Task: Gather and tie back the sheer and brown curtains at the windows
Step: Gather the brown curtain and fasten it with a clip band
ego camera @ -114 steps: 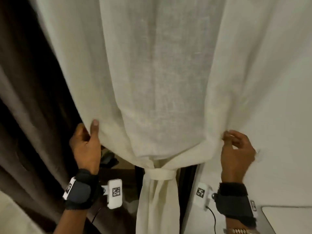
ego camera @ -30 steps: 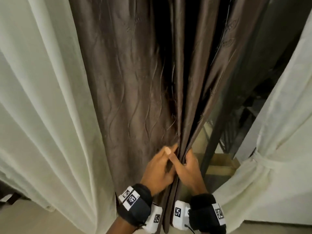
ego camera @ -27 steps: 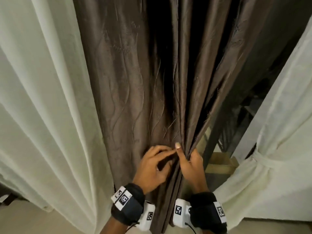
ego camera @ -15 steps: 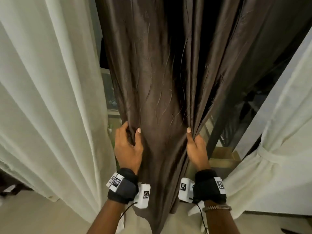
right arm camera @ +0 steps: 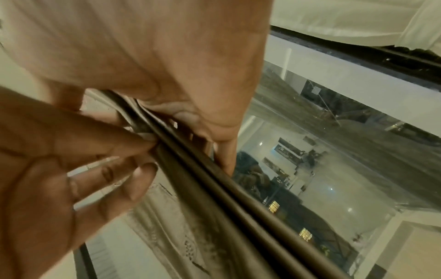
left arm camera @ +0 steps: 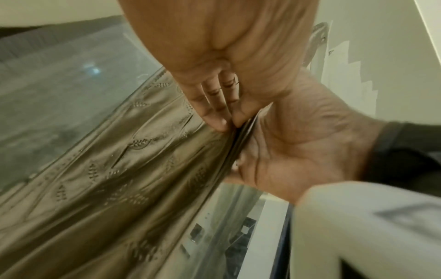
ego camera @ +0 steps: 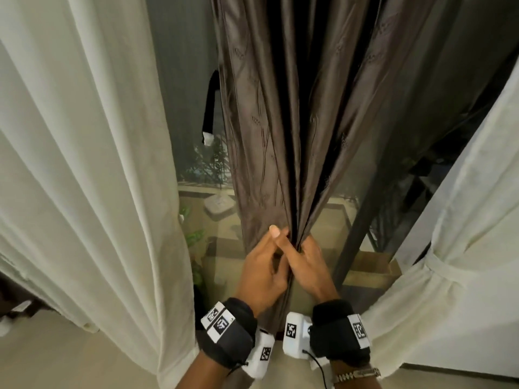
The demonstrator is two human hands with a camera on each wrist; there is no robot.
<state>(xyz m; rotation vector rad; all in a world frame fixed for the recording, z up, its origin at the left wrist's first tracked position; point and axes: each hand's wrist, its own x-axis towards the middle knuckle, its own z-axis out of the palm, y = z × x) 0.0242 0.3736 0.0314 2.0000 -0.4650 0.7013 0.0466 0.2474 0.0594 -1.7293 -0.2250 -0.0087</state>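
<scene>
**Both hands bunch the brown curtain at the window**

Seen from the head camera, the brown curtain (ego camera: 283, 113) hangs down the middle of the view, its folds drawn into a narrow bundle at the bottom. The left hand (ego camera: 262, 272) and the right hand (ego camera: 307, 266) meet at that bundle, side by side and touching, each with its fingers curled round the gathered fabric. An untied sheer curtain (ego camera: 92, 153) hangs to the left, well apart from the hands. A second sheer curtain (ego camera: 449, 279) at the right is already cinched by its tie-back (ego camera: 446, 269). Between the curtains, window glass (ego camera: 191, 80) shows plants and a paved area outside, and a dark window frame post (ego camera: 362, 220) slants past the right hand. Black wrist straps carry white marker tags, and a metal bracelet (ego camera: 356, 374) sits on the right forearm.

From the left wrist camera, the left hand (left arm camera: 233, 79) pinches the brown curtain (left arm camera: 114, 169) with fingertips pressed to the folds, while the right hand (left arm camera: 296, 151) clamps the same pleats from the other side.

From the right wrist camera, the right hand (right arm camera: 190, 79) grips the stacked dark pleats of the brown curtain (right arm camera: 214, 185), and the left hand (right arm camera: 59, 169) closes its fingers on them from the opposite side. Behind them the window glass (right arm camera: 334, 151) reflects a lit room.
</scene>
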